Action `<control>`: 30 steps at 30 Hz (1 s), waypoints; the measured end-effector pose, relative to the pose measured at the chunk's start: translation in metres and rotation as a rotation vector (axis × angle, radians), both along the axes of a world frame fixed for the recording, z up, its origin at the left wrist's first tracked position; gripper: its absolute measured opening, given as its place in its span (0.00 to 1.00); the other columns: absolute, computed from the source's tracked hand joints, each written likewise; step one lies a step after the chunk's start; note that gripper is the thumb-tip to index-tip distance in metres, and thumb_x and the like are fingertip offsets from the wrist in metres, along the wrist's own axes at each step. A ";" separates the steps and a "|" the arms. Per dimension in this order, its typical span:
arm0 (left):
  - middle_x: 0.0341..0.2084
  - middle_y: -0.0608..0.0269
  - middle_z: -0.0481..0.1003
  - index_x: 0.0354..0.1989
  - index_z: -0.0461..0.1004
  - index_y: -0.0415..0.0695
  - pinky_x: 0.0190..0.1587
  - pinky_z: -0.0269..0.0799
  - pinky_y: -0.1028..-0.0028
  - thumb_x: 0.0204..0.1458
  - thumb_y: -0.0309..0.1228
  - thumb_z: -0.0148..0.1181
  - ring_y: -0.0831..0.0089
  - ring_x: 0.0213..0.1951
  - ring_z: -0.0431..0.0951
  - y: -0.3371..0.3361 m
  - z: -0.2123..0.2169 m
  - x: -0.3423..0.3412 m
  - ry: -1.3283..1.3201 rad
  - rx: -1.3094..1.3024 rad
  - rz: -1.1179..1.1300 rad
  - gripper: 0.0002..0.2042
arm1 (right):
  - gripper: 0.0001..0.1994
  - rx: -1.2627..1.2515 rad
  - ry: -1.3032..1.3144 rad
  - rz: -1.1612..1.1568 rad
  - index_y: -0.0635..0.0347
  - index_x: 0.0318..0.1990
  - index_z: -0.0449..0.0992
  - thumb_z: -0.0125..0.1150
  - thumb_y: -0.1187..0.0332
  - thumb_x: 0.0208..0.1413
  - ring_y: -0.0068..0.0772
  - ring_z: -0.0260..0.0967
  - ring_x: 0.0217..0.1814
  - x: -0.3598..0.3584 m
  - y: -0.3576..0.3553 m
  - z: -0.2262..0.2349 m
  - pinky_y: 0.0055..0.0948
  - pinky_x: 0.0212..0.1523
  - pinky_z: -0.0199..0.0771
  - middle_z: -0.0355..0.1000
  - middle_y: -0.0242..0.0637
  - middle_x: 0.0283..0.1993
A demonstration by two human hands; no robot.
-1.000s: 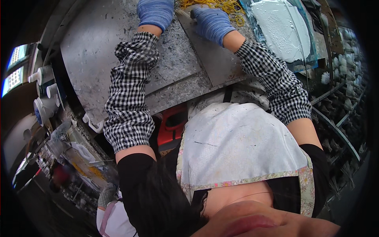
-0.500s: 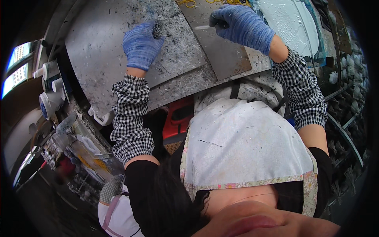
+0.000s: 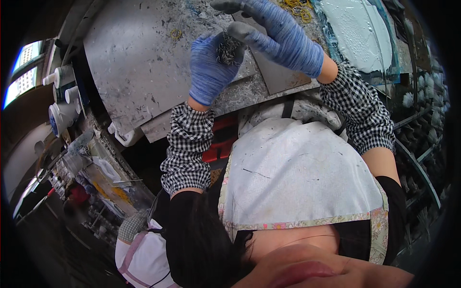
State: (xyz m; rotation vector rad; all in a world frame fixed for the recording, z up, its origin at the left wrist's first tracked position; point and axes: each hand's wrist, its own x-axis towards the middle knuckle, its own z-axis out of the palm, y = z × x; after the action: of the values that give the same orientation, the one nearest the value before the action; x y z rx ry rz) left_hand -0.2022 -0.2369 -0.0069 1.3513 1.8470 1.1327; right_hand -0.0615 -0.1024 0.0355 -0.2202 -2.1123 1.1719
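Note:
My left hand (image 3: 211, 72), in a blue knit glove, is closed around a bundle of thin dark-grey strands (image 3: 228, 51) whose frayed, curly ends face up toward me. My right hand (image 3: 281, 41), gloved the same way with grey fingertips, reaches over from the right. Its fingers are stretched out and apart, and the thumb is at the top of the bundle; whether it touches the strands is unclear. Beneath both hands lies a scuffed grey sheet (image 3: 139, 62) strewn with dark bits. One yellow loop (image 3: 176, 33), like a rubber band, rests on that sheet.
More yellow bands (image 3: 302, 12) lie at the far side of the table. A tray of glossy white paste (image 3: 355, 36) stands on the right, bristle tufts (image 3: 425, 86) beyond it. White tubs (image 3: 62, 115) are at the left. Another person's white clothing (image 3: 144, 259) shows at lower left.
My left hand has moved right and nearer, and the strand bundle now shows clearly in it. My right hand has shifted left toward it, its fingers going from curled to stretched out.

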 end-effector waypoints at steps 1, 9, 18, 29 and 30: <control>0.39 0.60 0.78 0.48 0.72 0.44 0.42 0.75 0.69 0.49 0.36 0.68 0.65 0.39 0.80 0.001 -0.003 0.016 0.194 0.147 -0.042 0.20 | 0.22 0.211 -0.083 0.069 0.51 0.61 0.69 0.50 0.52 0.63 0.45 0.65 0.62 -0.001 -0.001 0.005 0.40 0.63 0.65 0.69 0.40 0.59; 0.34 0.56 0.78 0.41 0.74 0.46 0.39 0.75 0.68 0.43 0.32 0.68 0.60 0.35 0.79 -0.013 -0.012 0.016 0.185 0.258 0.049 0.16 | 0.17 -0.067 -0.409 0.064 0.54 0.52 0.76 0.59 0.57 0.60 0.33 0.76 0.47 -0.030 -0.003 0.003 0.31 0.46 0.77 0.77 0.39 0.44; 0.46 0.53 0.78 0.53 0.75 0.46 0.52 0.73 0.59 0.50 0.52 0.58 0.56 0.48 0.78 0.057 0.043 -0.123 1.037 -0.808 0.101 0.27 | 0.11 0.469 -0.994 -0.092 0.63 0.39 0.79 0.62 0.66 0.51 0.50 0.78 0.38 -0.097 0.015 -0.058 0.42 0.39 0.78 0.77 0.50 0.36; 0.34 0.64 0.79 0.43 0.79 0.53 0.44 0.71 0.65 0.46 0.36 0.65 0.65 0.36 0.79 0.018 0.070 -0.064 1.112 0.106 -0.109 0.14 | 0.14 -1.168 -0.402 0.279 0.61 0.42 0.71 0.53 0.57 0.63 0.30 0.75 0.37 -0.022 0.033 -0.056 0.37 0.41 0.78 0.75 0.38 0.38; 0.34 0.64 0.79 0.43 0.79 0.53 0.44 0.71 0.65 0.46 0.36 0.65 0.65 0.36 0.79 0.013 0.064 -0.055 1.110 0.108 -0.116 0.14 | 0.14 -1.171 -0.400 0.273 0.61 0.42 0.71 0.53 0.57 0.63 0.30 0.75 0.37 -0.018 0.026 -0.059 0.37 0.41 0.78 0.75 0.38 0.38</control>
State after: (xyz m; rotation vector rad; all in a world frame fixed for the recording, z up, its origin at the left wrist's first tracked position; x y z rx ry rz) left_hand -0.2576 -0.2239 0.0568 2.4052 2.3509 0.3838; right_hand -0.0798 -0.0763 -0.0232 -0.7445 -1.5017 2.5956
